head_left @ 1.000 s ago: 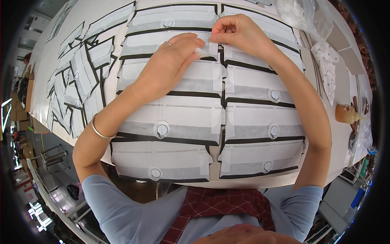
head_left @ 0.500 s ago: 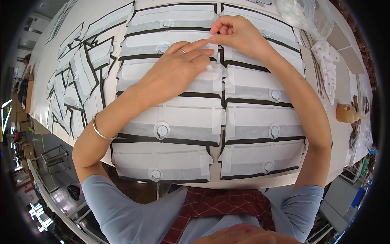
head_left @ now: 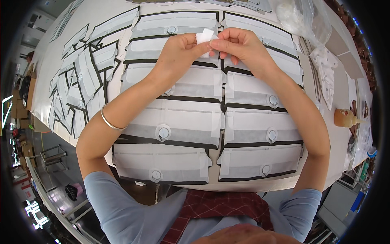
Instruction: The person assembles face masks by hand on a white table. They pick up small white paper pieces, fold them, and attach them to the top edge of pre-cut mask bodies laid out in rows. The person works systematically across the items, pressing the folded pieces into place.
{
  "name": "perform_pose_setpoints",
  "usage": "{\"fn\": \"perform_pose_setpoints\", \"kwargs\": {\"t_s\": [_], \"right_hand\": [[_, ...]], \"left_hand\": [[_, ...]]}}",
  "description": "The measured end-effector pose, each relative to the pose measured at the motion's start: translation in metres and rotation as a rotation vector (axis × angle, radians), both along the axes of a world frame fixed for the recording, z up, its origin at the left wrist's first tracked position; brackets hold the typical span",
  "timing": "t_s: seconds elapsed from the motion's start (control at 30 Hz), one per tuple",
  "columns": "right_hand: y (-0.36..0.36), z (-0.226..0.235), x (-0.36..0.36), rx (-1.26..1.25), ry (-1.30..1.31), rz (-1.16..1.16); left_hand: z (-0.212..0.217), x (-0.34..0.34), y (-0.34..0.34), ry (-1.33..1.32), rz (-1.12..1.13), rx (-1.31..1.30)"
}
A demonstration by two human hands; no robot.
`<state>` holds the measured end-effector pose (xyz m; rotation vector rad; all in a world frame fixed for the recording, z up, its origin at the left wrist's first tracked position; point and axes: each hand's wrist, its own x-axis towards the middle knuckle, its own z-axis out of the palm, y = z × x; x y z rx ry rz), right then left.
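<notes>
My left hand [head_left: 180,51] pinches a small piece of white sheet material [head_left: 207,35] between thumb and fingers. On the other side of it, my right hand [head_left: 239,46] also pinches its edge, so both hands meet over the far middle of the table. Beneath them, flat white-and-grey panels with black edges lie in two columns, such as the near left panel [head_left: 162,160] and the near right panel [head_left: 260,156]. Each bears a round disc [head_left: 163,133] near its lower edge; a few discs are hidden by my arms.
A loose, overlapping pile of similar panels [head_left: 77,85] lies on the left of the table. To the right are a plastic bottle with amber contents [head_left: 343,118], a dotted white cloth [head_left: 324,71], grey boards [head_left: 341,40] and a clear plastic bag [head_left: 308,18].
My left hand has lifted from over the panels and turned, and both hands now hold the white piece up between them. My right hand has come slightly nearer.
</notes>
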<state>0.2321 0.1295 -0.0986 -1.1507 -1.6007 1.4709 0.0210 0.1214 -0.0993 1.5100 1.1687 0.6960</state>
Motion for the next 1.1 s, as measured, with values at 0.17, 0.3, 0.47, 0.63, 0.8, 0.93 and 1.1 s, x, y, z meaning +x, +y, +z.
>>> {"fn": "perform_pose_setpoints", "kwargs": {"t_s": [0.17,0.3,0.47,0.63,0.8,0.93,1.1], "right_hand": [[0.016,0.009,0.017,0.072,-0.142,-0.086],[0.062,0.009,0.061,0.209,-0.383,0.014],[0.084,-0.003,0.057,0.273,-0.418,0.04],[0.096,-0.008,0.05,0.237,-0.428,0.012],[0.099,-0.009,0.048,0.228,-0.451,0.011],[0.106,-0.015,0.048,0.233,-0.454,0.0],[0.109,-0.021,0.047,0.262,-0.451,-0.02]], "left_hand": [[0.001,0.0,0.002,-0.036,0.065,0.013],[-0.009,-0.009,0.023,0.069,0.051,0.352],[-0.008,0.002,0.047,0.248,-0.096,0.645],[-0.018,0.014,0.056,0.459,-0.247,0.853],[-0.027,0.02,0.055,0.473,-0.319,1.005],[-0.027,0.022,0.054,0.583,-0.355,1.069],[-0.022,0.023,0.052,0.695,-0.415,1.171]]}}
